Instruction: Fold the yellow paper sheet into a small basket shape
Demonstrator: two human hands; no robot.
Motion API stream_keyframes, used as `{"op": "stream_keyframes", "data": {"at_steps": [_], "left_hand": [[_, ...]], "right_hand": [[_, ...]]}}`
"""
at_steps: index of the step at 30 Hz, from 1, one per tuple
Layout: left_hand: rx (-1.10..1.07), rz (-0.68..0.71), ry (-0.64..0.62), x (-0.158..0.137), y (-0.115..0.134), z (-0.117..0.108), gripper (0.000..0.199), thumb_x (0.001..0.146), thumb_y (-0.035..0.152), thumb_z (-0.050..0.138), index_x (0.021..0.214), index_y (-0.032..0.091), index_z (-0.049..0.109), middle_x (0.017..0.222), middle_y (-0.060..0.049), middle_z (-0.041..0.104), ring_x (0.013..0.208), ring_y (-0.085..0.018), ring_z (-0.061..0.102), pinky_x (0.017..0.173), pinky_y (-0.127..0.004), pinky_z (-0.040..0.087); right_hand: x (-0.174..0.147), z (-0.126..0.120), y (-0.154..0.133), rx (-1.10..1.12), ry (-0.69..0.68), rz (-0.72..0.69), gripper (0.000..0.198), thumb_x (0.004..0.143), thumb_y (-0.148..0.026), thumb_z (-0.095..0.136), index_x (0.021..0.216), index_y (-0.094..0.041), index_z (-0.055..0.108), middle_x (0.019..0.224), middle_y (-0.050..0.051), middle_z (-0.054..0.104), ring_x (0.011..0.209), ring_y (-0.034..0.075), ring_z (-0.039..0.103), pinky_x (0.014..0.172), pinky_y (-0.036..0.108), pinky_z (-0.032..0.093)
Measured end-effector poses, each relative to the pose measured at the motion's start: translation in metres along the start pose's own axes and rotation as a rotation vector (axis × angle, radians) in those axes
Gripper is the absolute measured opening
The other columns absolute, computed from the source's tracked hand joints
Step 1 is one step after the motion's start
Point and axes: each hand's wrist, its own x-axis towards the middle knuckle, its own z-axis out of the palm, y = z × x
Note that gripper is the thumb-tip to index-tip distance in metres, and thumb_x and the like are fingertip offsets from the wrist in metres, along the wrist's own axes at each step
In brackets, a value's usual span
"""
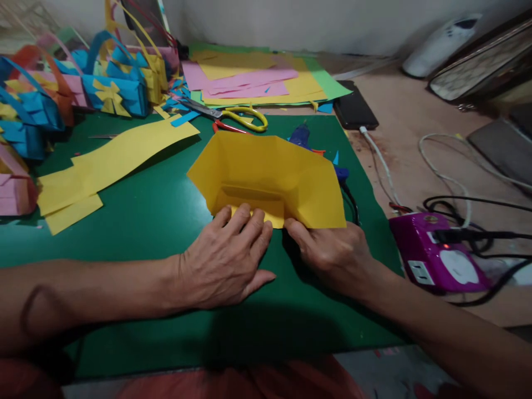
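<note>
Our left hand (226, 257) lies spread, flattening the folded yellow paper (270, 177) on the green worktop (137, 221); our right hand (330, 252) pinches its near edge (we should press creases firmly, evenly).

Folded paper (270, 174) at centre of mat (158, 221), both hands (226, 260) on its near edge, scissors (233, 116) behind, paper strips (103, 166) left, paper baskets (83, 88) far left, power strip (436, 260) right, phone (355, 111) behind right.
</note>
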Motion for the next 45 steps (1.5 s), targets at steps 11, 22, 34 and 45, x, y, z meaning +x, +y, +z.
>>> {"op": "stream_keyframes", "data": {"at_steps": [11,22,34,45], "left_hand": [[-0.05,-0.023,-0.024,0.003,-0.002,0.003,0.061,0.09,0.051,0.037,0.132,0.008,0.04,0.129,-0.02,0.046,0.114,-0.035,0.045,0.087,-0.046,0.043],[0.028,-0.046,-0.036,0.013,-0.009,0.002,0.071,0.089,0.057,0.033,0.132,0.001,0.039,0.129,-0.022,0.047,0.116,-0.036,0.046,0.099,-0.049,0.034],[0.103,0.023,-0.012,0.016,-0.01,0.001,0.067,0.086,0.06,0.037,0.128,0.009,0.046,0.118,-0.021,0.054,0.109,-0.034,0.051,0.102,-0.052,0.025],[-0.012,0.148,-0.002,0.018,-0.011,0.001,0.044,0.091,0.045,0.037,0.108,0.012,0.06,0.107,-0.012,0.053,0.091,-0.024,0.047,0.074,-0.038,0.036]], "right_hand": [[-0.002,-0.003,0.003,0.084,-0.026,0.014,0.036,0.086,-0.01,0.033,0.089,-0.015,0.068,0.051,0.002,0.044,0.051,0.014,0.033,0.049,0.027,0.025],[-0.002,-0.002,0.001,0.054,-0.037,-0.011,0.034,0.087,-0.007,0.035,0.078,-0.013,0.067,0.057,0.003,0.049,0.06,0.016,0.04,0.059,0.027,0.034],[0.0,-0.007,-0.002,0.033,-0.034,0.047,0.038,0.09,-0.009,0.034,0.064,-0.016,0.061,0.056,0.003,0.049,0.059,0.016,0.042,0.056,0.028,0.032],[-0.011,-0.015,0.001,0.091,-0.119,0.078,0.039,0.085,-0.007,0.03,0.07,-0.015,0.064,0.064,0.008,0.059,0.062,0.018,0.049,0.055,0.028,0.036]]}}
